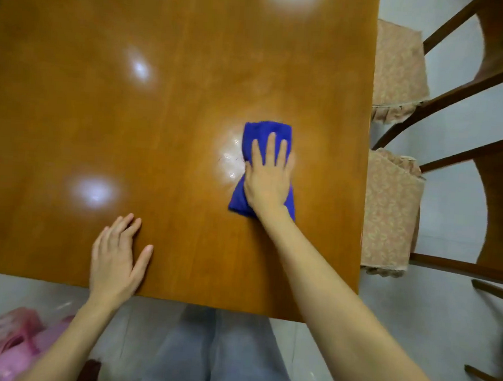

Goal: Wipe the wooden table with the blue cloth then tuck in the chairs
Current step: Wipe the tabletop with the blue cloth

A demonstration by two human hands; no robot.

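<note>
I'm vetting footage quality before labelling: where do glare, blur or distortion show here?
Head view: white glare patches on the wooden table, one beside the blue cloth; chairs at the right edge look motion-blurred; the wide-angle lens bends the table's edges.

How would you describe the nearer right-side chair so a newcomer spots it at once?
Start at the wooden table; two chairs with floral seat covers stand along its right edge. The nearer chair is the lower one in view, roughly level with the right hand pressing the blue cloth. The other chair sits farther up the edge, past the cloth.
</note>
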